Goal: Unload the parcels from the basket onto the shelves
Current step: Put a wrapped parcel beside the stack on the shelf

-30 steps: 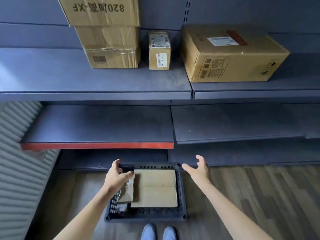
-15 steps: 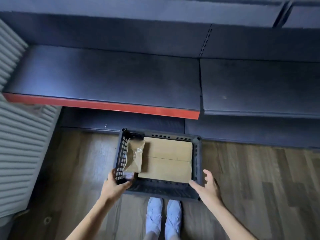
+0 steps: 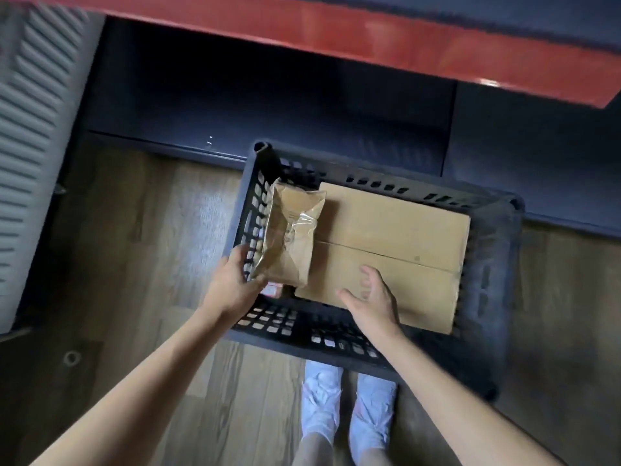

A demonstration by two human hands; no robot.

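Note:
A dark plastic basket (image 3: 497,264) stands on the floor in front of my feet. A large flat cardboard box (image 3: 396,237) fills most of it. A small brown parcel wrapped in clear tape (image 3: 289,237) leans against the basket's left wall, partly on the box. My left hand (image 3: 232,284) holds the small parcel's near lower end, fingers along its left side and thumb under its edge. My right hand (image 3: 369,297) hovers with fingers spread over the near edge of the large box, not gripping it.
A red-edged shelf (image 3: 403,45) juts out above the basket, with a dark bottom shelf (image 3: 268,105) under it. A ribbed grey panel (image 3: 30,129) stands at the left. My white shoes (image 3: 349,398) are on the wooden floor (image 3: 134,247) just behind the basket.
The view has tipped further down and closer to the basket. My hands moved from the basket's near rim inward: the left onto the small parcel, the right over the large box.

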